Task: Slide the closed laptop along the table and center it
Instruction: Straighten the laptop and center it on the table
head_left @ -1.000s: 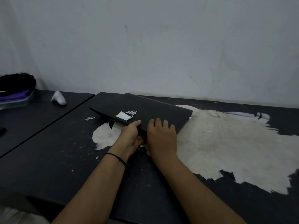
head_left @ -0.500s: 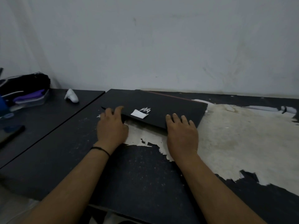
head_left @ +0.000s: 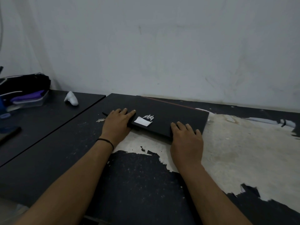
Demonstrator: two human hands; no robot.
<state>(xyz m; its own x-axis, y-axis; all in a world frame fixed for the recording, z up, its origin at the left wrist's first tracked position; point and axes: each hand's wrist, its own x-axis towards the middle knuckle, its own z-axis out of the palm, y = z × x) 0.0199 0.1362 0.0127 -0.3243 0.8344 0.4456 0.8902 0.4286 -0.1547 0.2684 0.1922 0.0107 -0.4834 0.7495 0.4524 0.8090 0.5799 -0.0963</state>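
Observation:
A closed black laptop [head_left: 170, 114] with a silver logo and a white sticker lies flat at the back of the dark table [head_left: 138, 176], close to the wall. My left hand [head_left: 116, 124] rests palm down on its near left corner, fingers spread over the lid. On the near right edge sits my right hand [head_left: 186, 140], fingers lying on the lid and palm on the table. Both hands press on the laptop; neither wraps around it.
The table's black surface has peeled away into a large pale patch [head_left: 243, 151] at the right. A second dark table [head_left: 40, 119] adjoins at the left, carrying a white object [head_left: 71, 98], a black bag [head_left: 24, 83] over a plastic box, and a dark flat device [head_left: 8, 133].
The lid went from raised at an angle to shut flat. My hands moved apart from the middle of the front edge to the near left and right corners.

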